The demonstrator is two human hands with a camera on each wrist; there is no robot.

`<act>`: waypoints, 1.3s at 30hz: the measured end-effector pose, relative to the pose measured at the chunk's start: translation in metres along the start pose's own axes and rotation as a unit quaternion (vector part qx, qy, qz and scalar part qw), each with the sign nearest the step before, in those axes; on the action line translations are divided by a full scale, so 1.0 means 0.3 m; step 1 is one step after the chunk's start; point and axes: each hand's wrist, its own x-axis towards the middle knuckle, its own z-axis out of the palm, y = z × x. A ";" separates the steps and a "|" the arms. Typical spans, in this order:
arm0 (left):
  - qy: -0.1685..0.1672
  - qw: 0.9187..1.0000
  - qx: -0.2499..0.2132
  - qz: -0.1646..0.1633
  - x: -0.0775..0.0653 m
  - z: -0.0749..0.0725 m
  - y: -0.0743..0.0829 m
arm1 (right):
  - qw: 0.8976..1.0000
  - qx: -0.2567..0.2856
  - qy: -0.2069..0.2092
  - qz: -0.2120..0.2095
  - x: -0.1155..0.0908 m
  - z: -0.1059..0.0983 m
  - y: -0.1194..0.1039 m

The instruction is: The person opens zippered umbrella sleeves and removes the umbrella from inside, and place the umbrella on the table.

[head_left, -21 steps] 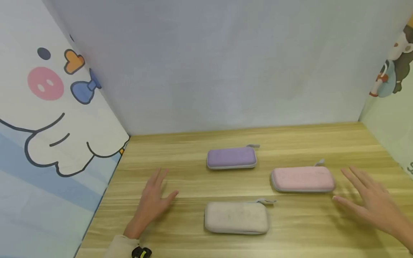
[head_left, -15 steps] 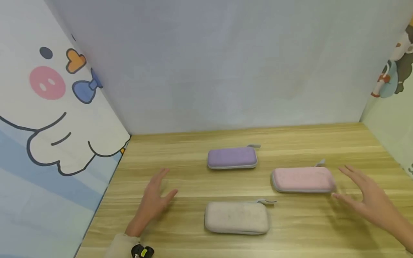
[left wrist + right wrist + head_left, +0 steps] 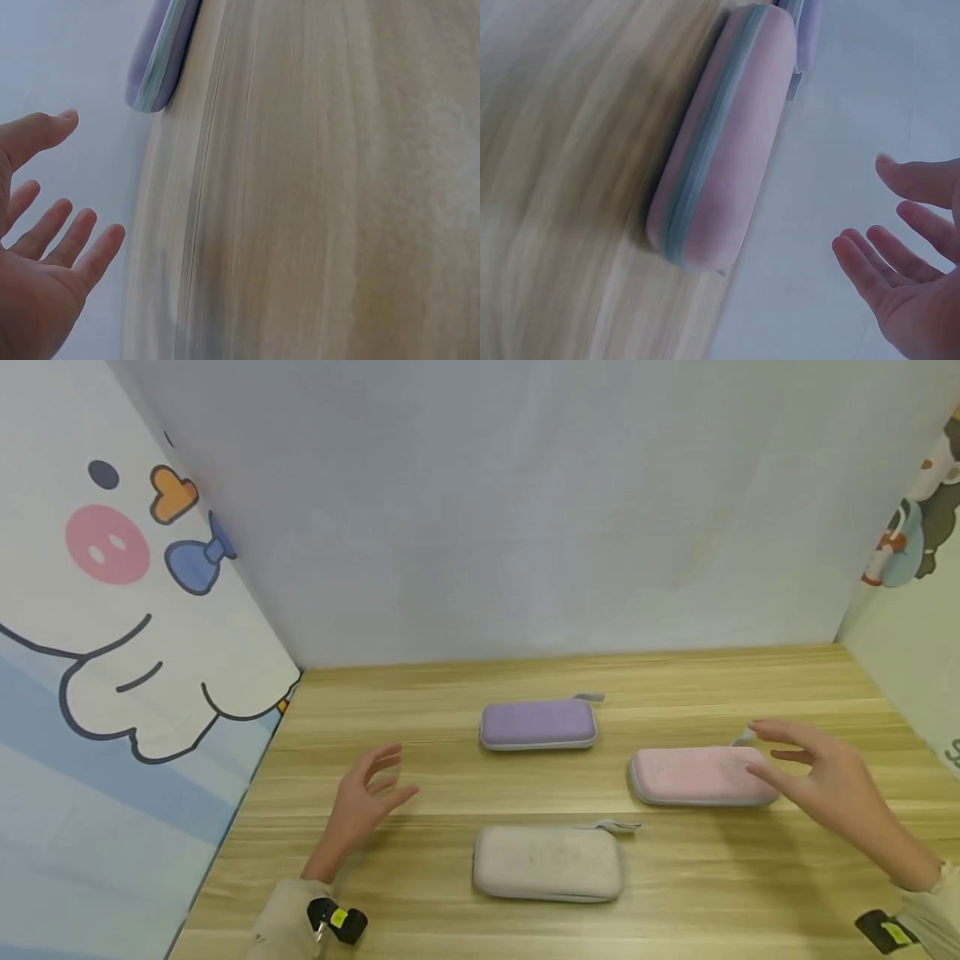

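Note:
Three zippered pencil cases lie on the wooden table. The purple case is farthest back, the pink case lies to the right, and the beige case is nearest the front. My right hand hovers over the right end of the pink case, thumb and fingers spread apart, holding nothing. In the right wrist view the pink case shows its grey zipper side. My left hand is held above the table, left of the cases, fingers loosely bent around nothing. The left wrist view shows the purple case beyond the thumb.
A plain pale wall stands behind the table. Cartoon-printed panels flank it, a white figure on the left and a pale green panel on the right. Each wrist wears a black strap device.
My right hand has moved left and up, from beside the pink case to over its right end. My left hand's fingers have bent slightly. The cases lie where they were.

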 end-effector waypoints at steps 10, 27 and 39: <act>-0.034 0.998 -0.048 0.007 0.040 0.029 0.078 | 0.995 0.071 -0.035 0.057 0.088 0.020 -0.019; -0.059 0.992 -0.110 0.027 0.131 0.080 0.078 | 0.989 0.085 -0.091 0.083 0.193 0.101 -0.064; -0.094 0.988 -0.125 0.015 0.186 0.120 0.060 | 0.979 0.092 -0.144 0.111 0.269 0.175 -0.084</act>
